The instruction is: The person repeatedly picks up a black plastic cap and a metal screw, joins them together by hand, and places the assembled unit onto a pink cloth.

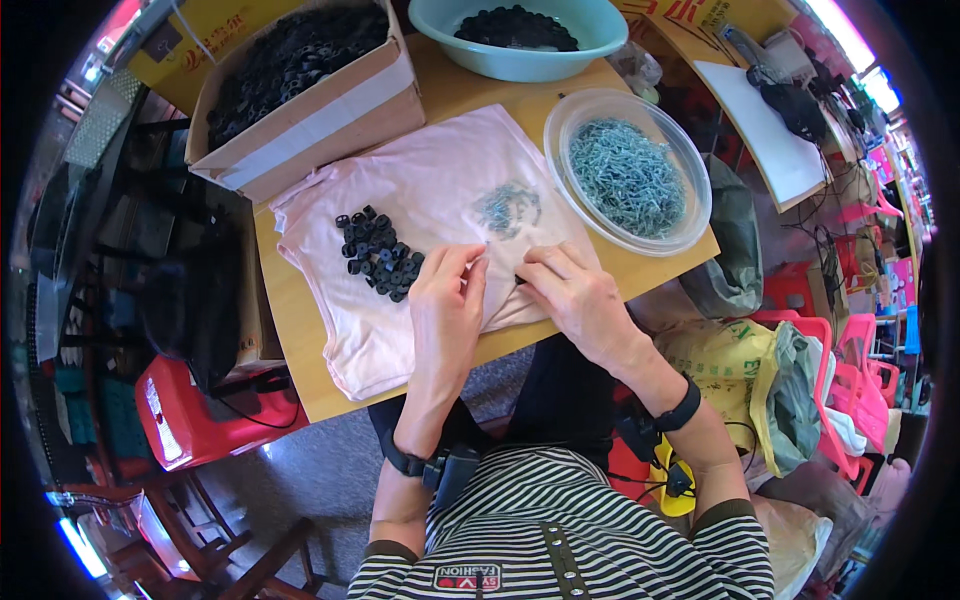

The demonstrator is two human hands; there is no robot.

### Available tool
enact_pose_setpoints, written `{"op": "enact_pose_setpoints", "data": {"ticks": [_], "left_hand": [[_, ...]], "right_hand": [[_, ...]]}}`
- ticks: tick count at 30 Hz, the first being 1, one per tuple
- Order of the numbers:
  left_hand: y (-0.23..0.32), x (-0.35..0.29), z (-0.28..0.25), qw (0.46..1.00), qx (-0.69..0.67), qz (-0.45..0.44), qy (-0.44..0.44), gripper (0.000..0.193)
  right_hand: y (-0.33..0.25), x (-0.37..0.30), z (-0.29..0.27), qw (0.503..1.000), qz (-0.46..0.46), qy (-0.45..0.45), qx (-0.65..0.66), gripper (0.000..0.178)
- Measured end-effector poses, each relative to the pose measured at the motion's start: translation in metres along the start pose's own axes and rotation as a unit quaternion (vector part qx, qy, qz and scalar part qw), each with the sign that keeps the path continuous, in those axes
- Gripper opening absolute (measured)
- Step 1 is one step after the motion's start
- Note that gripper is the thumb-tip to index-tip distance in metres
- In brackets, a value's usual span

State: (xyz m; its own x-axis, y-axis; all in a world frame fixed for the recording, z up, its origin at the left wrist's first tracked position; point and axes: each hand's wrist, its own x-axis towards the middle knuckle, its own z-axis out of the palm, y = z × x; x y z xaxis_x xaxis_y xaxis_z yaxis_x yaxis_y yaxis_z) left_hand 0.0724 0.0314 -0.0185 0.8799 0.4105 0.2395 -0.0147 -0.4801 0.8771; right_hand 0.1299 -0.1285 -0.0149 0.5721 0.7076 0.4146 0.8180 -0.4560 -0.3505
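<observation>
My left hand (450, 298) is closed in a pinch over the pink cloth (430, 170), with a tiny thin piece, apparently a screw (487, 246), at its fingertips. Close by on the right, my right hand (578, 300) pinches a small black cylindrical piece (520, 280), mostly covered by the fingers. The two hands are a short gap apart. Left of them on the cloth lies a loose heap of short black cylinders with holes (378, 255). A small scatter of silvery screws (508, 210) lies beyond my hands.
A cardboard box (330, 130) full of black pieces stands at the far left of the wooden table (285, 345). A pale green basin (520, 62) holds more at the back. At right is a round clear tub (697, 215) of screws. Red stools (215, 415) and bags (720, 360) flank the table.
</observation>
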Motion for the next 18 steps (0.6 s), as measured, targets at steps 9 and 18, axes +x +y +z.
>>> {"op": "enact_pose_setpoints", "data": {"ticks": [9, 18], "left_hand": [[-0.015, 0.010, 0.021, 0.992, 0.112, 0.056, 0.021, 0.020], [-0.006, -0.009, 0.002, 0.971, -0.233, -0.060, -0.004, 0.028]], "right_hand": [[-0.002, -0.008, 0.003, 0.996, 0.069, 0.008, 0.060, 0.022], [-0.004, -0.015, 0.006, 0.986, 0.087, 0.061, 0.125, 0.025]]}}
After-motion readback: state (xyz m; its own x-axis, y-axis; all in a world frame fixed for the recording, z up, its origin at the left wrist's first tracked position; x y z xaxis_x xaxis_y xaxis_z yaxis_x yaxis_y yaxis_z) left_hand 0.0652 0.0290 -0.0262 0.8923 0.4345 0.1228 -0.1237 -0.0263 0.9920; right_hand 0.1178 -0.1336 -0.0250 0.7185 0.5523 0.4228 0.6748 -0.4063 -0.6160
